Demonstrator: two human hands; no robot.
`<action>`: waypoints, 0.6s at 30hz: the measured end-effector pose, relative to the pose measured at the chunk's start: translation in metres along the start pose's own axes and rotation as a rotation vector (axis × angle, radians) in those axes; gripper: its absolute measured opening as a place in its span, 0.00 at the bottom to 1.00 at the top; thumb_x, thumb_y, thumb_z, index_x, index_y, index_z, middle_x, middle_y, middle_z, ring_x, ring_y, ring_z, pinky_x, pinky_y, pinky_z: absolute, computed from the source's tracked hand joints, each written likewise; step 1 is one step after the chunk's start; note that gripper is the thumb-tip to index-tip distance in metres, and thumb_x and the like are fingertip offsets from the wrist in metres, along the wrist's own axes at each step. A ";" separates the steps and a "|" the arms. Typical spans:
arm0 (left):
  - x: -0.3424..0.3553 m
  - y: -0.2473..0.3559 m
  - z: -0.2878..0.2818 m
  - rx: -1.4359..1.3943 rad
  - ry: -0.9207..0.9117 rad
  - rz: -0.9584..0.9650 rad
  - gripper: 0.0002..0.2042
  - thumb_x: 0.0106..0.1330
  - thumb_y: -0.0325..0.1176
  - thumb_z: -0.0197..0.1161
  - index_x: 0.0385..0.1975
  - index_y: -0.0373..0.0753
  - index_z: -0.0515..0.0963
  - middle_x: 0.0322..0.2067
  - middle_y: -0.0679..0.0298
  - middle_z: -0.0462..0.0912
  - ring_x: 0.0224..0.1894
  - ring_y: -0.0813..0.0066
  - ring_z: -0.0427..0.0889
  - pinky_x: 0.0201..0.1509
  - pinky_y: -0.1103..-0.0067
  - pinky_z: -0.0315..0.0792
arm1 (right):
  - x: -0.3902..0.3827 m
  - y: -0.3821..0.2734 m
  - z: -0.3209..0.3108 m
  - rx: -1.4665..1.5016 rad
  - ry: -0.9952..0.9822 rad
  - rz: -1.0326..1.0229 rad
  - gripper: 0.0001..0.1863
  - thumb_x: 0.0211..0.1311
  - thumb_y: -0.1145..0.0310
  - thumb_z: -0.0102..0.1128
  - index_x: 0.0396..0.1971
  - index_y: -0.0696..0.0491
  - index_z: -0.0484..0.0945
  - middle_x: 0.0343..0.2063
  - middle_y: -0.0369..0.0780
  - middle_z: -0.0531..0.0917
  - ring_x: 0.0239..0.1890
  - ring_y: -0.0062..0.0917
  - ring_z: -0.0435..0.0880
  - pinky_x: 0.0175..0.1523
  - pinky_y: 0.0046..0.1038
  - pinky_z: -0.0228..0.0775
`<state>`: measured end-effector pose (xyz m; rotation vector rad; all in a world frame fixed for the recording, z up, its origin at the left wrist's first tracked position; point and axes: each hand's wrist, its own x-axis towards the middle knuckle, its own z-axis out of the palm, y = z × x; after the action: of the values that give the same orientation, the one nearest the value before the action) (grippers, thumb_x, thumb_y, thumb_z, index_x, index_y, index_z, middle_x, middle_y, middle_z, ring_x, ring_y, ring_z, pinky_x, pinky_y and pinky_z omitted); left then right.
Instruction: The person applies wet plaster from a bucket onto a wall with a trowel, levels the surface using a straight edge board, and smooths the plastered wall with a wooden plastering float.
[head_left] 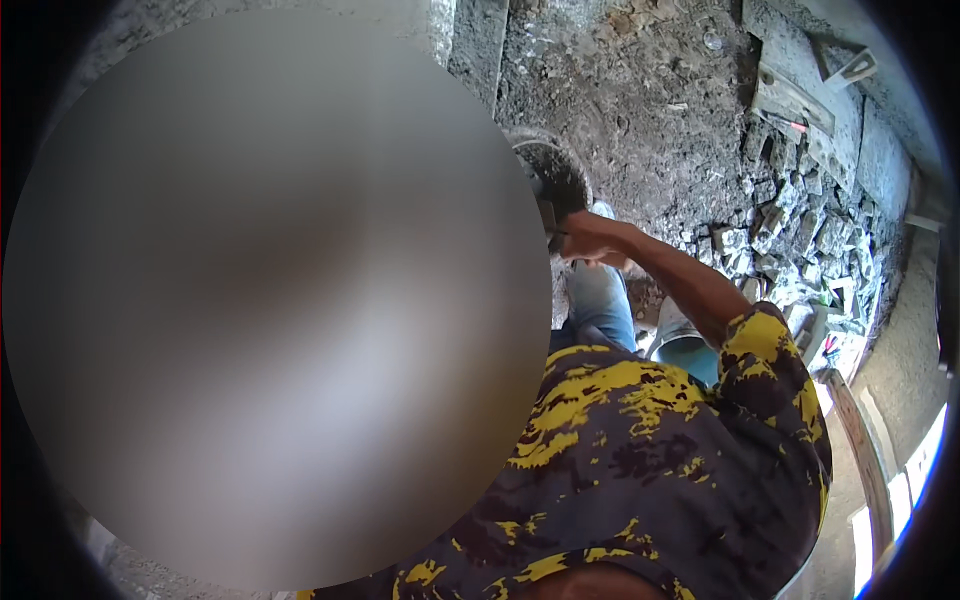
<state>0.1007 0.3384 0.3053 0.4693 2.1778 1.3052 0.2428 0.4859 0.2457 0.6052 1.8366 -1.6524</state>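
Rubble of broken grey blocks (800, 235) along a concrete ledge (845, 135) (dusty dirt ground (650, 110) beside it)

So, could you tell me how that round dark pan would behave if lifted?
The round pan looks rigid, so it likely keeps shape. Caked grey, it is probably heavy. The right hand grips one rim, so it may tilt.

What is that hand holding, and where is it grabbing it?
The right hand grips the rim of a round, dirt-caked pan. The left hand is hidden.
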 end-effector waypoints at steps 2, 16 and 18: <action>-0.001 -0.003 0.002 -0.027 -0.012 0.002 0.22 0.46 0.20 0.50 0.46 0.30 0.65 0.41 0.58 0.73 0.44 0.69 0.71 0.52 0.79 0.61 | -0.032 0.019 -0.015 0.159 0.007 -0.112 0.18 0.43 0.70 0.55 0.36 0.62 0.73 0.17 0.43 0.78 0.17 0.26 0.79 0.21 0.26 0.70; 0.018 -0.075 -0.066 -0.529 0.036 -0.480 0.24 0.46 0.18 0.48 0.47 0.43 0.65 0.40 0.60 0.71 0.42 0.59 0.74 0.42 0.58 0.72 | -0.096 0.113 0.010 0.985 0.736 -0.474 0.20 0.55 0.57 0.55 0.42 0.56 0.71 0.24 0.33 0.75 0.22 0.16 0.71 0.23 0.17 0.66; 0.029 -0.108 -0.099 -0.565 0.052 -0.528 0.24 0.46 0.18 0.49 0.47 0.43 0.65 0.41 0.60 0.70 0.42 0.58 0.74 0.43 0.58 0.72 | -0.124 0.135 -0.007 0.883 1.194 -0.096 0.19 0.55 0.53 0.54 0.38 0.53 0.72 0.21 0.32 0.73 0.22 0.15 0.70 0.23 0.17 0.64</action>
<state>0.0155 0.2355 0.2395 -0.3408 1.6852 1.5281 0.4234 0.5159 0.2341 2.2843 1.6499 -2.4020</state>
